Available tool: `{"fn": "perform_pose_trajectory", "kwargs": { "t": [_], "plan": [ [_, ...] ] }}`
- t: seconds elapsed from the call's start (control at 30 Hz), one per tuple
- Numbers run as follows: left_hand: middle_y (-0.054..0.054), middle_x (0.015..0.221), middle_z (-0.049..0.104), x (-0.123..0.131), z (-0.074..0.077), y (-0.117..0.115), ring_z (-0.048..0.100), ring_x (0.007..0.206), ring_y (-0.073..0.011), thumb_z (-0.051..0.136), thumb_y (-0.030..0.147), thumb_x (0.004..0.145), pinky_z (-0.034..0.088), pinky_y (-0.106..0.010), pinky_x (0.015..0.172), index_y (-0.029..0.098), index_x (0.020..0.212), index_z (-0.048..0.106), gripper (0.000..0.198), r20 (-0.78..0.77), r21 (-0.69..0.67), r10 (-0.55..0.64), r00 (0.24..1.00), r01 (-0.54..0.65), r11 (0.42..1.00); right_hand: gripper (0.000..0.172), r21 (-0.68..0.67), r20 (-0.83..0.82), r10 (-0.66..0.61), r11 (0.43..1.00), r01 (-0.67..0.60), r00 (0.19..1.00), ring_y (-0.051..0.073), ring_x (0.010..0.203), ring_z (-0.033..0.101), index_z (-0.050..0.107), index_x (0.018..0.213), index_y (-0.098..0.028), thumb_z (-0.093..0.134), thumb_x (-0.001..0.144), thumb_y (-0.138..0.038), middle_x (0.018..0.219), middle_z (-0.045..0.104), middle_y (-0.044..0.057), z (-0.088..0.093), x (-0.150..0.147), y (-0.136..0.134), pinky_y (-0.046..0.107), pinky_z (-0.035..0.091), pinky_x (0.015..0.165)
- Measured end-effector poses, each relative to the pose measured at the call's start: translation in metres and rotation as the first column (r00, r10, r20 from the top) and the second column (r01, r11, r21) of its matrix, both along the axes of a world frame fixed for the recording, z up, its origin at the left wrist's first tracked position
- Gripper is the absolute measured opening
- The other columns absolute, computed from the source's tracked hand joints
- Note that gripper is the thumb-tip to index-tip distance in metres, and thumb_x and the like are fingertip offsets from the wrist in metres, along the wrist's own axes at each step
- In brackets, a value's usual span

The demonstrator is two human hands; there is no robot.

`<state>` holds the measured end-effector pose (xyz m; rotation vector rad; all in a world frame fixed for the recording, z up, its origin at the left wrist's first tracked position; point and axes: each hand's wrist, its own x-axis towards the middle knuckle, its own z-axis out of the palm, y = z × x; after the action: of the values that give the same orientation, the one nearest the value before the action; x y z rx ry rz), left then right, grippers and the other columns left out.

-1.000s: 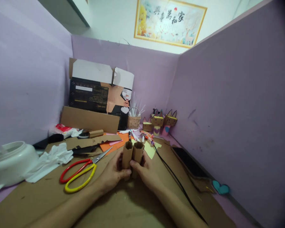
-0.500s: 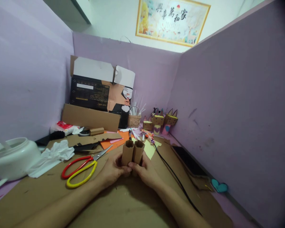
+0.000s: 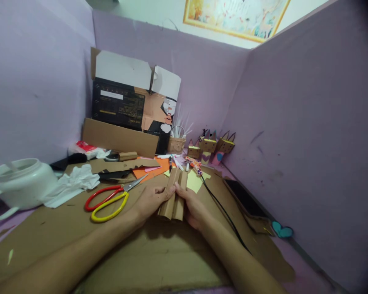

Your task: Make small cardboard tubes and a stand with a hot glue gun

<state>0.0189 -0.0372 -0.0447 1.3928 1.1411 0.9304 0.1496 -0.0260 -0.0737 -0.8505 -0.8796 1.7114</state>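
Note:
Two folded cardboard tubes lie side by side between my hands, slanting away from me above the cardboard-covered table. My left hand (image 3: 153,199) is closed round the left cardboard tube (image 3: 167,210), its thumb on top. Round the right cardboard tube (image 3: 179,207) my right hand (image 3: 192,206) is closed, its thumb near the other one. The fingers underneath are hidden. Just left of my left hand lie scissors (image 3: 112,200) with one red and one yellow handle, blades apart. Beyond the tubes is a yellow paper piece (image 3: 195,182).
A white pot (image 3: 21,183) and crumpled tissue (image 3: 75,184) stand at the left. An opened box (image 3: 119,98) leans at the back, near a straw-filled basket (image 3: 176,145) and cardboard animal figures (image 3: 207,147). A black cable (image 3: 222,218), a phone (image 3: 243,199) and a teal heart (image 3: 282,230) lie right.
Both hands have tipped the tubes from upright, open ends up, to lying slanted with their long sides showing. The view has tilted downward a little.

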Motion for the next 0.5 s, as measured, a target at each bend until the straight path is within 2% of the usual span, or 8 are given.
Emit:
{"fn": "perform_pose_trajectory", "kwargs": {
  "t": [0.1, 0.2, 0.43, 0.5],
  "plan": [
    [-0.002, 0.057, 0.062, 0.0016, -0.0009, -0.0003, 0.053, 0.052, -0.0148, 0.055, 0.054, 0.071, 0.039, -0.023, 0.047, 0.013, 0.063, 0.063, 0.043, -0.014, -0.023, 0.042, 0.999, -0.042, 0.999, 0.033, -0.036, -0.002, -0.015, 0.999, 0.015, 1.000, 0.022, 0.069, 0.068, 0.060, 0.092, -0.014, 0.067, 0.071, -0.039, 0.075, 0.071, 0.007, 0.0004, -0.0029, -0.0003, 0.034, 0.055, 0.065],
    [-0.003, 0.060, 0.063, 0.0029, -0.0018, -0.0011, 0.055, 0.055, -0.0159, 0.053, 0.054, 0.072, 0.040, -0.023, 0.050, 0.013, 0.065, 0.064, 0.043, -0.015, -0.009, 0.052, 0.999, -0.052, 0.999, 0.034, -0.009, 0.018, -0.050, 0.999, 0.050, 0.999, 0.022, 0.070, 0.068, 0.059, 0.094, -0.014, 0.067, 0.071, -0.040, 0.078, 0.071, 0.007, 0.0002, -0.0050, -0.0013, 0.033, 0.055, 0.066],
    [-0.004, 0.071, 0.068, 0.0020, -0.0028, -0.0034, 0.061, 0.071, -0.0217, 0.052, 0.055, 0.073, 0.047, -0.027, 0.061, 0.012, 0.080, 0.067, 0.047, -0.012, 0.035, 0.016, 1.000, -0.015, 0.999, 0.034, 0.161, 0.133, -0.155, 0.978, 0.133, 0.979, 0.023, 0.082, 0.066, 0.058, 0.094, -0.015, 0.067, 0.071, -0.039, 0.088, 0.070, 0.008, 0.0005, -0.0058, -0.0051, 0.035, 0.052, 0.075],
    [-0.003, 0.074, 0.069, 0.0003, -0.0003, -0.0047, 0.061, 0.076, -0.0223, 0.052, 0.053, 0.074, 0.047, -0.026, 0.065, 0.012, 0.083, 0.068, 0.045, -0.038, 0.097, -0.005, 0.999, 0.009, 0.995, 0.037, 0.209, 0.160, -0.190, 0.966, 0.155, 0.969, 0.024, 0.086, 0.065, 0.057, 0.096, -0.015, 0.069, 0.069, -0.038, 0.090, 0.069, 0.008, 0.0008, -0.0045, -0.0057, 0.037, 0.051, 0.078]
  ]
}}
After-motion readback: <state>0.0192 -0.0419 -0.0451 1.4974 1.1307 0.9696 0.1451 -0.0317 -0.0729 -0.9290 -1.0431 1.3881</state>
